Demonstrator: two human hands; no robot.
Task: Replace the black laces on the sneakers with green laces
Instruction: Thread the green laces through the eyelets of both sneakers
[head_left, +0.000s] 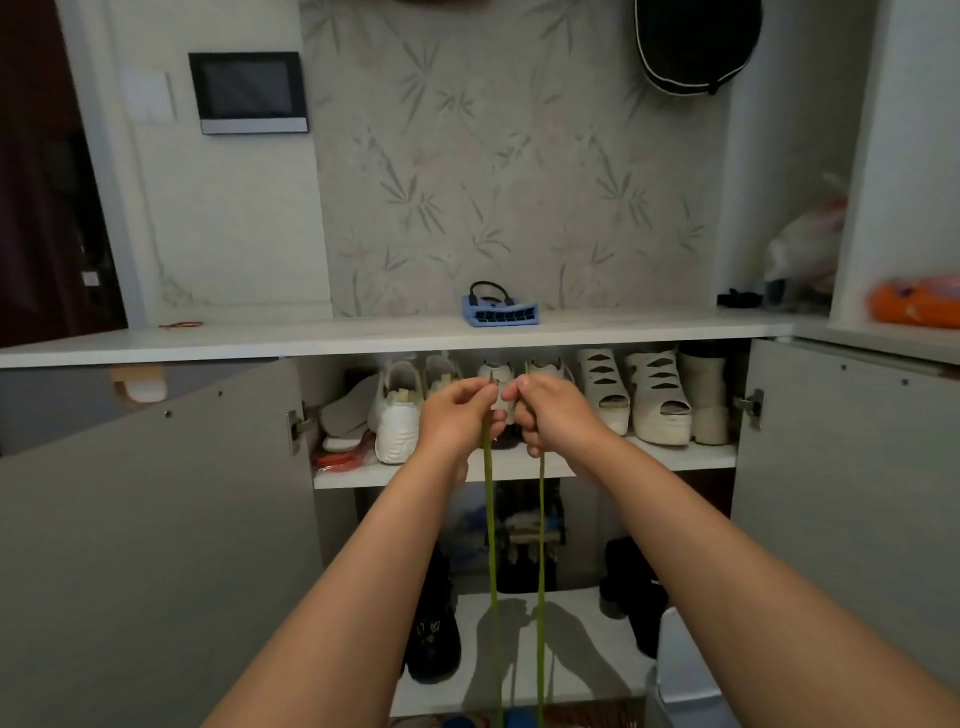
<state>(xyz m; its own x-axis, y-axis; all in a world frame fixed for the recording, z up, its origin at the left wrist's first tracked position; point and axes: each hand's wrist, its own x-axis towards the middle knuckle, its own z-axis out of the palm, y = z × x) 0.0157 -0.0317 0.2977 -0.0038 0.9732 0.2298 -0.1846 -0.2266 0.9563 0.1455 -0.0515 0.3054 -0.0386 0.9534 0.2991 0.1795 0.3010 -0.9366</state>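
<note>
Head view, single frame

Hands: left hand (457, 410) and right hand (556, 410) are raised side by side at centre frame, knuckles nearly touching. Both have the fingers curled in tight. Each grips one strand of the green lace (491, 545), thumb pressed against forefinger at the top. The two strands hang straight down from the fists, nearly parallel, and run out at the bottom edge of the frame. A small pale piece (501, 402) sits between the two hands; cannot tell what it is or whether it is held.

Container: shoe cabinet, left door (156, 519) and right door (831, 493) both swung open.
- Upper shelf (649, 460), left to right: insoles (345, 415) leaning at the far left, a red item (340, 460) lying below them, a white sneaker (397, 415) toe outward, and more white sneakers (545, 369) directly behind the hands and partly hidden by them. Further right are white platform sandals (660, 395) and a pale boot (706, 395) by the right wall.
- Lower shelf (582, 83): see correction below

Lower shelf (582, 603): a black boot (434, 634) on the left, another black boot (634, 587) on the right, dark jumble at the back, too dim to tell.

Countertop (363, 335) above the cabinet: a blue pouch (501, 312) with a black loop at centre, a red band (182, 325) at left, an orange object (914, 301) at the far right edge
</note>
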